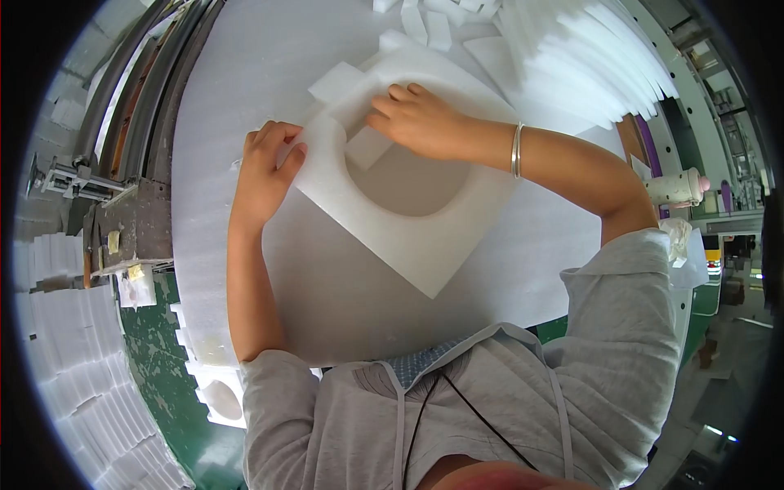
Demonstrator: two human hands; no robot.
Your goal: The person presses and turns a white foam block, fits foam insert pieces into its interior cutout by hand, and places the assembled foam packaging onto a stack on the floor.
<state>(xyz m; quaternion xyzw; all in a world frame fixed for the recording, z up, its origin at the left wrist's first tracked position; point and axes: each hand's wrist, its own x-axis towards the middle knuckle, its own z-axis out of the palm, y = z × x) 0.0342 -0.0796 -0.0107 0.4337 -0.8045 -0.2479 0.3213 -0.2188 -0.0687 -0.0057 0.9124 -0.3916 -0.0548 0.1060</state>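
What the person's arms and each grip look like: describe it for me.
Loose grey sleeves cover the upper arms: the left sleeve and right sleeve end around the elbows. The left grip and right grip wear no gloves. A slim silver-coloured bangle circles the right wrist only.

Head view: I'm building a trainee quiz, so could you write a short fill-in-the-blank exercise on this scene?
1. The hand over the opening of the foam piece is the person's ____ one.
2. The arm without the silver bangle is the ____ one.
3. The foam piece is coloured ____.
4. The floor at lower left is mainly ____.

Missing words: right; left; white; green.
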